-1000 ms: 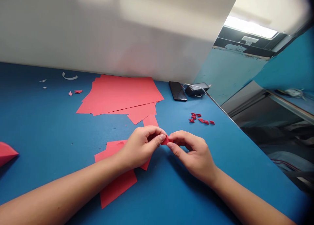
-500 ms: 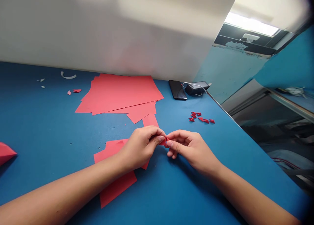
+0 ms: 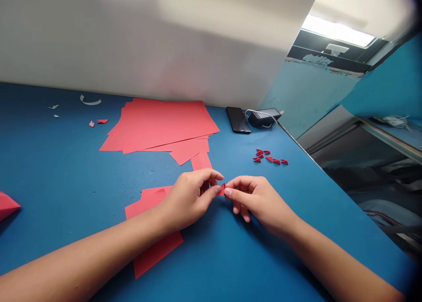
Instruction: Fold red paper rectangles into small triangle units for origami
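A small folded piece of red paper (image 3: 222,190) is pinched between my left hand (image 3: 189,196) and my right hand (image 3: 253,201), held at the fingertips above the blue tabletop. Most of the piece is hidden by my fingers. Under my left wrist lie loose red paper rectangles (image 3: 151,229). Beyond my hands, a stack of red paper sheets (image 3: 158,126) spreads across the table, and several small folded red triangles (image 3: 268,158) lie to the right.
A black smartphone (image 3: 237,120) and a black charger with a white cable (image 3: 263,117) sit against a white board (image 3: 132,34) along the table's back. A large red folded piece (image 3: 6,205) lies at the left edge. Paper scraps (image 3: 90,100) lie back left. The table's right edge drops off to a dim floor.
My right hand's fingers have shifted on the red piece and curled slightly lower. My left thumb has moved against the paper. The view has tilted slightly.
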